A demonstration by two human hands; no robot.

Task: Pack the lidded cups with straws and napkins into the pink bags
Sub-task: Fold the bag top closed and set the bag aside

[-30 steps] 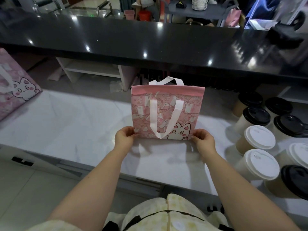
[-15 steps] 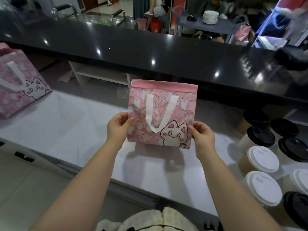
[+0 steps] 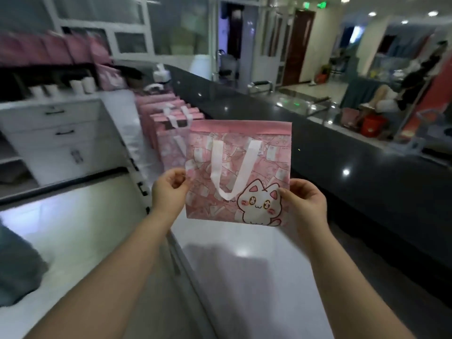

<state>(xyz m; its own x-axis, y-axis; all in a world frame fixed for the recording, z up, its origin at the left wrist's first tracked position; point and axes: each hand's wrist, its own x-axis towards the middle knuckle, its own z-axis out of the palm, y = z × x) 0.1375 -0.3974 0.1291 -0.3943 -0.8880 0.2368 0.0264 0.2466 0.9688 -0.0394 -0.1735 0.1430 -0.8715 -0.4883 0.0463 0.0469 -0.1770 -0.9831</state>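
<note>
Left hand [image 3: 171, 189] first: fingers curled, pinching the left edge of the pink bag [image 3: 239, 172] about halfway down. Right hand [image 3: 305, 201] mirrors it on the other edge, thumb on the printed front beside the cartoon cat [image 3: 261, 206] and fingers tucked behind. So both hands are closed on the same bag, one per side.

The bag hangs in the air between them, upright and clear of the white table [image 3: 244, 277], which shows its shadow underneath. It looks flat, front and back panels together, with the darker pink band at the top and the white handle [image 3: 232, 170] drooping in a loop down the front. That two-sided grip makes sense: it keeps the mouth up and the panels square, and I'd judge it sets the hands up to spread the sides apart, since nothing can go in while the bag is flat.

Further out on the left, a row of pink bags [image 3: 168, 123] stands lined up along the table, against the dark counter [image 3: 342, 155]. Beyond them are white drawers [image 3: 56, 133], all rather blurred.

No lidded cups, straws or napkins are clearly in view here, so I reckon the packing of this bag has not yet begun.
</note>
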